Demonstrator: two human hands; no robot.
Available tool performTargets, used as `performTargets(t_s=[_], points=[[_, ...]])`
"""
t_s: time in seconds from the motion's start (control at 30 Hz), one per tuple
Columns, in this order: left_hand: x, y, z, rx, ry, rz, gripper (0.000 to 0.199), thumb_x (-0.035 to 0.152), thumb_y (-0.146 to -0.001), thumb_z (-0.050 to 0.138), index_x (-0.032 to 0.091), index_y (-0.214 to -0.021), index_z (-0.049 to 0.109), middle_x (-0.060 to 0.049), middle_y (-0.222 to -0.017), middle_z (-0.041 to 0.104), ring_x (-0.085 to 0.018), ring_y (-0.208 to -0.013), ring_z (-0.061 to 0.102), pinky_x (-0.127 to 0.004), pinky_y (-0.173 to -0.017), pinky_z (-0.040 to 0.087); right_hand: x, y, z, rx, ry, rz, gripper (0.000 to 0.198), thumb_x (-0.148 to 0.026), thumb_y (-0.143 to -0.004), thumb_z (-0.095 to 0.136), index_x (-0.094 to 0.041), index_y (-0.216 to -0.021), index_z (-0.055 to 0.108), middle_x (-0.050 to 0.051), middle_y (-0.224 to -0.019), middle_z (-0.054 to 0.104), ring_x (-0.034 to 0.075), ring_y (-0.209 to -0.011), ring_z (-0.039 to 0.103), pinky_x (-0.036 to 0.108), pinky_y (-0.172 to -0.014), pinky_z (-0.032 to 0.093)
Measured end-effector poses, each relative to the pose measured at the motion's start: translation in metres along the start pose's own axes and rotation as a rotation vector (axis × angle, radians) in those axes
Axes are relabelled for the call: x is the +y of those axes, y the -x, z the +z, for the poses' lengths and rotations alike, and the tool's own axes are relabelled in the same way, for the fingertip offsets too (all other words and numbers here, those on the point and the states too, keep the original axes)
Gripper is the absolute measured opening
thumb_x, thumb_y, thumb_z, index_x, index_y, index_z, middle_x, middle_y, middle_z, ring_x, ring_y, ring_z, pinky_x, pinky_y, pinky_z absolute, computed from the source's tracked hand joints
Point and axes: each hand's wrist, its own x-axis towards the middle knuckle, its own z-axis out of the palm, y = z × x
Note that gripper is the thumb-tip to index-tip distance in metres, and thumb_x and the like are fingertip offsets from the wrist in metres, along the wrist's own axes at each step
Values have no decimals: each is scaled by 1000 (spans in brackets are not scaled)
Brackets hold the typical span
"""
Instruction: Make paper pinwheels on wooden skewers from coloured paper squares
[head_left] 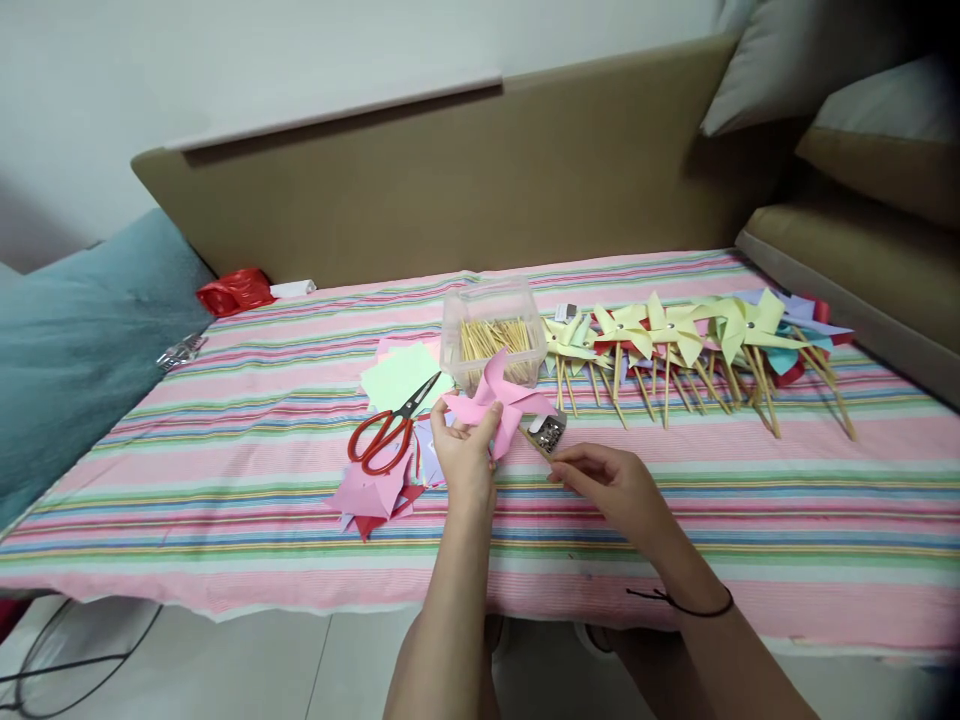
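A pink paper pinwheel (512, 393) with folded blades is pinched in my left hand (466, 458), the thumb pressed near its middle. Between the thumb and fingertips of my right hand (611, 485) is one end of a thin wooden stick (537, 444), which points up and left toward the pinwheel. Whether the stick touches the paper, I cannot tell. Just behind the stick lies a small container of shiny metal bits (552, 431). Beyond the pinwheel, a clear plastic box (529, 300) holds many wooden sticks (487, 338).
Red-handled scissors (390, 428) rest on pale green paper (401, 372), beside pink paper pieces (367, 492). Finished pinwheels (675, 328) on sticks are piled at the right. A red plastic bundle (236, 292) lies at the back left of the striped cloth (225, 450).
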Motion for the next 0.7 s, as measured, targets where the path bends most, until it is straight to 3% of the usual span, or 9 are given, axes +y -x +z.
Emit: performTargets(t_s=[0.27,0.43,0.6,0.7], points=[[-6,-10,-8,121,8,38,70,15,-53,82,20,-109,41,-2,-77,69,-11,-61,65,-25,-64,53,2,-2,-3,-86,82,41,24,-38,-76,66,-16,-70,71,4,-68,70,15,-62,61,25,-59,46],[-4,-9,-8,46,-13,57,65,18,-54,82,20,-106,42,-1,-75,68,-10,-60,64,-23,-64,52,1,-3,-4,-79,88,39,25,-37,-77,65,-15,-66,69,4,-65,69,15,-60,60,24,-57,44],[-1,-9,-9,43,-51,45,68,19,-54,83,21,-108,42,3,-69,65,-9,-53,60,-20,-57,49,4,-4,-5,-65,38,69,24,-38,-74,68,-15,-81,73,5,-72,72,15,-63,61,24,-56,45],[0,-8,-8,3,-60,31,70,20,-56,83,22,-112,41,3,-69,65,-8,-53,60,-19,-57,48,5,-5,-5,-97,32,47,23,-37,-76,67,-15,-75,74,5,-71,72,14,-62,61,24,-57,45]])
